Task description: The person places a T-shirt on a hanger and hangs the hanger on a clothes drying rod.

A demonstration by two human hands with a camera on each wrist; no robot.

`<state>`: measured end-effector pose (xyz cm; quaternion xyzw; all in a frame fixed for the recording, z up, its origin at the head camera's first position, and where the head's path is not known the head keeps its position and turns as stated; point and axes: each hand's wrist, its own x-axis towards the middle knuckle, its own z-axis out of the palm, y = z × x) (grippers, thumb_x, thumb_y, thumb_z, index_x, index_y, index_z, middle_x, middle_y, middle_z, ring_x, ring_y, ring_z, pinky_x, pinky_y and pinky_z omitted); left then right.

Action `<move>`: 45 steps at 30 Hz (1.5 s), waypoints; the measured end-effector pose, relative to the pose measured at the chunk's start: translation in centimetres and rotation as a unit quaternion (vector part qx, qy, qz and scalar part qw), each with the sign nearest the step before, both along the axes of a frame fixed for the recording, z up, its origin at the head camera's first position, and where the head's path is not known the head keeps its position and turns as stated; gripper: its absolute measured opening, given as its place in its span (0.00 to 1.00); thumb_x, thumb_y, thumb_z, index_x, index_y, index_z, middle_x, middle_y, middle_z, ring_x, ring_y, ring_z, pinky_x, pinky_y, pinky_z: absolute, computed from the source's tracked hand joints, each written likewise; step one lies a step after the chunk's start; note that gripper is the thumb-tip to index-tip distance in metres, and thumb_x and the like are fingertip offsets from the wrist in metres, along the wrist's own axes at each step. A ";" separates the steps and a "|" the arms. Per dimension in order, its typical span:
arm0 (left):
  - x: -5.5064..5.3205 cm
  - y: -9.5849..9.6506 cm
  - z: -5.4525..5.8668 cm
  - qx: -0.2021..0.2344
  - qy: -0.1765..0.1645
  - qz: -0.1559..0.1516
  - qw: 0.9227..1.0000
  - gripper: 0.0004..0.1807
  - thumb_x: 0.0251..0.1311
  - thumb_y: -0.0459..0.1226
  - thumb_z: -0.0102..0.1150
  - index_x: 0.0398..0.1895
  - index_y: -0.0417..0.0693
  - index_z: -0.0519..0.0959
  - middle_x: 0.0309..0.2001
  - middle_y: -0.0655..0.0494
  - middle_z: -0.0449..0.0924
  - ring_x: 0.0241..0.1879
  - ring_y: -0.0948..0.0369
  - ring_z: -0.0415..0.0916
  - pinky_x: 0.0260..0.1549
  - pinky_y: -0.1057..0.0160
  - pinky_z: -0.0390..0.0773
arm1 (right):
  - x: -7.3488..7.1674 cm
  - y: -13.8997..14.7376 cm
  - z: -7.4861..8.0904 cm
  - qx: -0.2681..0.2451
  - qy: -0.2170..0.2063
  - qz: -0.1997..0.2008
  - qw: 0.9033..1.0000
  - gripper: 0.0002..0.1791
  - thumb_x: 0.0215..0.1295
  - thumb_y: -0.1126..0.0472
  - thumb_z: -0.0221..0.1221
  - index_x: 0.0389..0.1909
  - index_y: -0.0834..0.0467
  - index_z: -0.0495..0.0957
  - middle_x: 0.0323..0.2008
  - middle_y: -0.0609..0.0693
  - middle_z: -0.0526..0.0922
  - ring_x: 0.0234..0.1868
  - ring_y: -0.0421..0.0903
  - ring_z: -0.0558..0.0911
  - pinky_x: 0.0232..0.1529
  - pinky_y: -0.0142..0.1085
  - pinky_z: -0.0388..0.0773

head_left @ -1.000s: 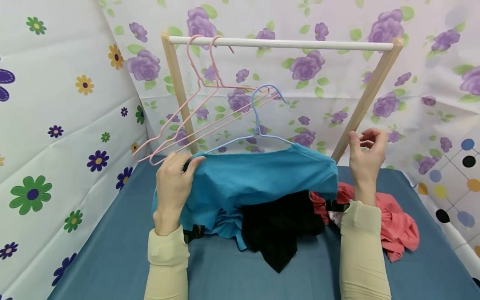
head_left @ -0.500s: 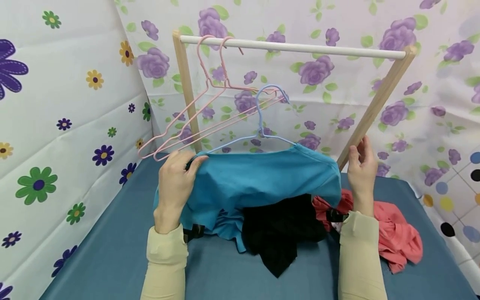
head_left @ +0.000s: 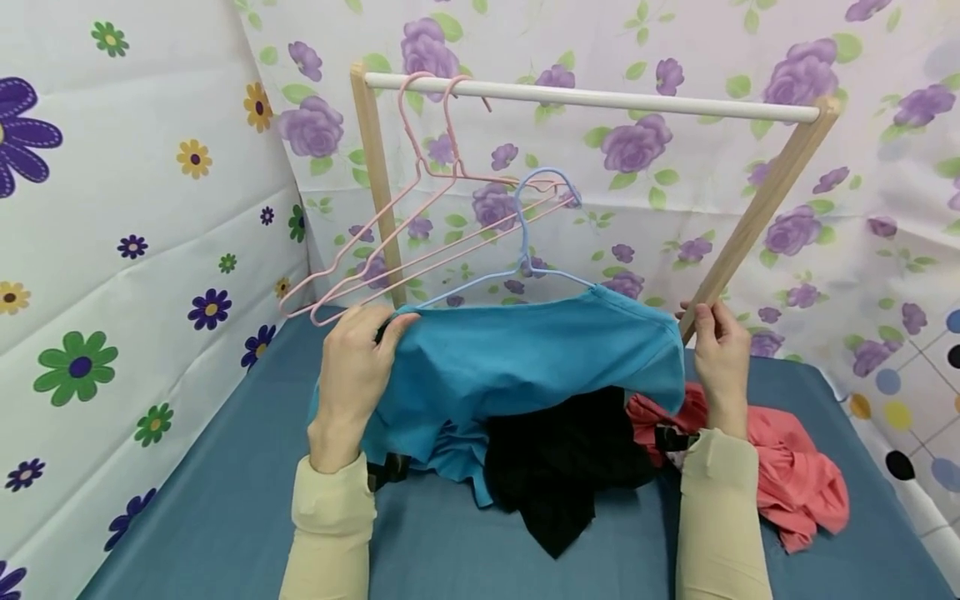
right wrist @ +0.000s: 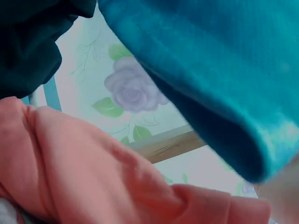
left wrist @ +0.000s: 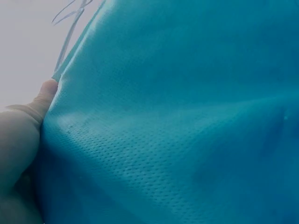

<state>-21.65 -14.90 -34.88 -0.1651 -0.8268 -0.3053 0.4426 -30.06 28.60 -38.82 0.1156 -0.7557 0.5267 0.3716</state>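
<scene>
Our left hand (head_left: pixel 351 367) pinches the left end of the shirt (head_left: pixel 487 358), thumb in front. The shirt sits over the blue hanger (head_left: pixel 524 242), below the bar (head_left: pixel 600 97) and between our hands. Our right hand (head_left: pixel 722 362) grips the right post (head_left: pixel 757 208), near the shirt's other end. Black cloth (head_left: pixel 562 475) and red cloth (head_left: pixel 798 471) lie on the table (head_left: pixel 450 550).

We're getting a bright, crisp head view with diffuse light and soft shadows on the worktop (head_left: pixel 225 500) beside both sleeves (head_left: pixel 334 508), toward its near edge. Folds in the black garment (head_left: pixel 570 467) pretty much sink into darkness. Our left-wrist shot's way dimmer: shaded left hand (left wrist: pixel 18 144), soft-looking blue T-shirt (left wrist: pixel 177 116), backdrop (left wrist: pixel 28 42) washed to grey. Right wrist's murky too, coral cloth (right wrist: pixel 98 163) kinda out of focus.
</scene>
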 end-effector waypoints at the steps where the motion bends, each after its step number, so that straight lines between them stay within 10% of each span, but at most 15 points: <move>1: 0.0 0.0 0.1 0.000 -0.003 -0.001 1.000 0.15 0.61 0.39 0.64 0.21 0.44 0.73 0.18 0.52 0.65 0.25 0.53 0.67 0.44 0.52 0.74 | 0.0 0.0 0.0 0.003 -0.001 -0.002 1.000 0.17 0.76 0.62 0.50 0.45 0.74 0.80 0.37 0.74 0.80 0.33 0.43 0.82 0.32 0.26 0.73; 9: 0.5 0.0 1.0 -0.010 -0.017 0.020 1.000 0.17 0.65 0.41 0.61 0.21 0.45 0.71 0.17 0.55 0.62 0.22 0.55 0.64 0.23 0.58 0.64 | 0.3 -0.2 0.2 0.008 -0.010 -0.010 1.000 0.16 0.75 0.62 0.51 0.45 0.72 0.80 0.33 0.50 0.86 0.32 0.41 0.82 0.32 0.25 0.73; 14: 0.7 -0.1 2.5 -0.018 -0.005 0.051 0.999 0.19 0.68 0.43 0.58 0.21 0.45 0.71 0.16 0.54 0.61 0.17 0.55 0.63 0.18 0.59 0.61 | 0.4 -0.2 0.3 0.008 -0.011 -0.007 1.000 0.16 0.75 0.63 0.51 0.45 0.73 0.80 0.36 0.69 0.83 0.33 0.42 0.83 0.35 0.26 0.74; 30: -0.7 0.1 8.8 -0.019 0.029 0.124 0.992 0.26 0.73 0.50 0.48 0.21 0.41 0.70 0.12 0.51 0.58 0.10 0.53 0.56 0.11 0.56 0.53 | 0.1 0.1 0.3 0.014 -0.011 0.001 1.000 0.16 0.76 0.63 0.50 0.46 0.72 0.80 0.37 0.74 0.81 0.36 0.42 0.84 0.39 0.27 0.77; 45: -2.8 1.3 8.4 0.003 0.025 0.133 0.991 0.27 0.72 0.51 0.47 0.20 0.41 0.70 0.12 0.50 0.59 0.10 0.50 0.60 0.12 0.56 0.55 | 0.3 0.1 0.6 0.011 -0.021 -0.004 1.000 0.16 0.75 0.63 0.50 0.44 0.72 0.80 0.37 0.74 0.81 0.34 0.40 0.83 0.38 0.25 0.75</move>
